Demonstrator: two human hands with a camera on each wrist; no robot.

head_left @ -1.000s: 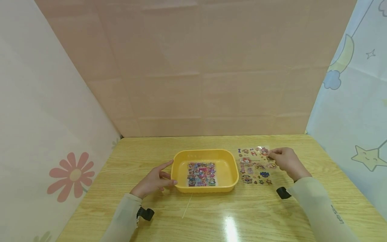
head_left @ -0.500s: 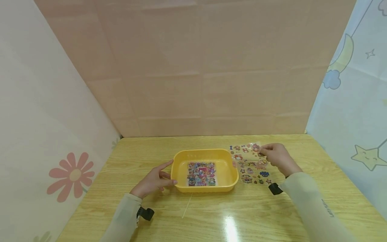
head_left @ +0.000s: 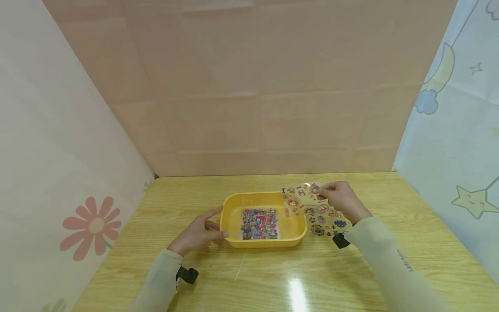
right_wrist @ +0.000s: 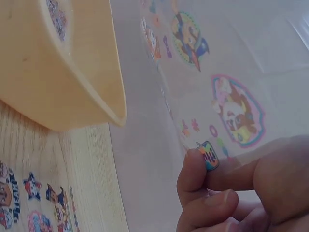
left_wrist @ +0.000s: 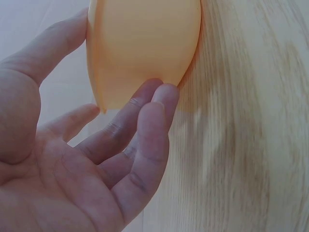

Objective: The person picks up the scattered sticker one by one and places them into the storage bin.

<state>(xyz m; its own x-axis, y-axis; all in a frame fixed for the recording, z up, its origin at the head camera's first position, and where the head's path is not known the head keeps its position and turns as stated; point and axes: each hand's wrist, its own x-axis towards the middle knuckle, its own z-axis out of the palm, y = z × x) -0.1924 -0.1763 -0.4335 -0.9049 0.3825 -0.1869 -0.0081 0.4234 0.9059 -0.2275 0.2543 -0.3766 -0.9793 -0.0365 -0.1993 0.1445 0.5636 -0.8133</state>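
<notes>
A yellow plastic tray stands mid-table, with a colourful sticker sheet lying flat in it. My left hand touches the tray's left end, fingers loosely spread, with fingertips at the rim and against the outer wall. Between thumb and fingers my right hand pinches a clear sticker sheet by its right side. That raised sheet overlaps the tray's right rim in the head view. Below it, another clear sticker sheet lies on the table, right of the tray, partly covered in view.
The wooden table meets a plain pinkish backdrop at its far edge. Patterned cloths hang at left and right. A thin pale line runs on the tabletop in front of the tray.
My right hand has lifted the clear sticker sheet and carried it leftward to the tray's right rim, uncovering part of the sheet below. The left hand and the tray stay in place.
</notes>
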